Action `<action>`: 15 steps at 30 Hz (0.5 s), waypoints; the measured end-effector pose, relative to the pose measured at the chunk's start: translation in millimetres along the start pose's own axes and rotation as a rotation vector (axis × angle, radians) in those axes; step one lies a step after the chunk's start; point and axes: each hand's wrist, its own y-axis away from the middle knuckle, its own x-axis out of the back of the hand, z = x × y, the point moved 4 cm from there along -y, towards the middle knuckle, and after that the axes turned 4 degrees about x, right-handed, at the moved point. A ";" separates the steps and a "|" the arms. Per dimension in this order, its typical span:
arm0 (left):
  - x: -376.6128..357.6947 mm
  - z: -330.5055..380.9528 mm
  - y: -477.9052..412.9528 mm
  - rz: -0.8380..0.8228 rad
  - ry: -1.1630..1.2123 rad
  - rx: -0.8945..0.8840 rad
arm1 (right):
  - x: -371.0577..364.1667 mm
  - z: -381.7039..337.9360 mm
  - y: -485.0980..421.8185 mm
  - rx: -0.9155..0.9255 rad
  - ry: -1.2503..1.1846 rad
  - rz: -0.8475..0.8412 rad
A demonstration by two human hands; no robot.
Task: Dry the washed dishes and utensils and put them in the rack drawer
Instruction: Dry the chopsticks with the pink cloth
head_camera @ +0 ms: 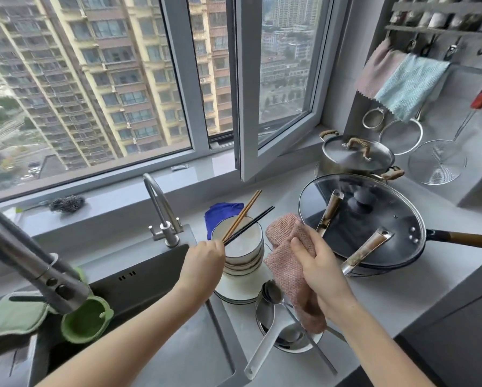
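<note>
Right now the left hand (203, 256) holds a bunch of chopsticks (248, 222) by their near ends, its fingers (216, 247) curled tight round them. Their long axis runs on a slant from the hand up and away to the right, with the tips pointing toward the open window sash (284, 79). Two are brown and the others black, and they fan apart a little at the far end. They pass over the top of a stack of bowls (242, 247), which stands on plates (234, 294) on the bench (387, 297).

The right hand (318, 263) grips a pink cloth (284, 263), fingers wrapped round its bunched upper part, just right of the bowls and apart from the chopsticks. The loose end hangs down over a small bowl (312, 340) holding spoons (273, 294) and a white ladle (265, 336).

The rim of the sink (226, 336) runs just left of the plates, and the tap (161, 208) stands behind the left hand. A lidded pan (360, 219) crowds the right side, close to the right hand. Grey bench shows between the pan and the near edge, to the right of the right arm.
</note>
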 end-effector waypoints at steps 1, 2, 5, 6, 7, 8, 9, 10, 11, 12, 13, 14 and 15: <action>0.2 -0.7 -1.4 -0.004 0.006 0.012 | -1.2 -0.1 0.4 -0.005 0.000 0.007; 4.2 -0.5 -2.7 -0.001 0.010 0.024 | -1.8 0.6 0.8 -0.009 -0.003 0.020; 28.3 1.6 -1.9 -0.038 0.086 0.101 | -3.7 -2.2 0.6 0.021 -0.003 0.120; 35.9 2.1 -4.8 -0.010 0.178 0.125 | -6.7 -6.1 -0.7 0.046 -0.008 0.158; 44.1 3.4 -9.0 -0.006 0.359 0.159 | -11.9 -13.5 -1.8 0.076 -0.019 0.183; 52.3 8.7 -11.6 -0.038 0.558 0.145 | -18.8 -20.9 -4.1 0.105 -0.032 0.193; 59.5 14.4 -14.7 -0.072 0.739 0.136 | -27.2 -28.6 -7.2 0.133 -0.040 0.191; 72.0 19.8 -16.2 -0.061 0.864 0.128 | -36.4 -35.8 -10.8 0.156 -0.040 0.181; 78.9 23.7 -17.4 -0.033 0.929 0.120 | -45.8 -42.9 -14.1 0.171 -0.039 0.177; 85.9 26.5 -17.6 -0.006 0.974 0.123 | -53.6 -48.9 -17.5 0.186 -0.051 0.185; 89.4 29.5 -17.1 0.009 0.991 0.112 | -59.2 -54.0 -21.0 0.213 -0.063 0.208; 92.2 32.8 -15.0 0.019 0.982 0.094 | -62.4 -57.4 -25.6 0.248 -0.079 0.244; 91.2 34.7 -13.7 0.017 0.967 0.082 | -64.0 -61.3 -29.5 0.282 -0.093 0.284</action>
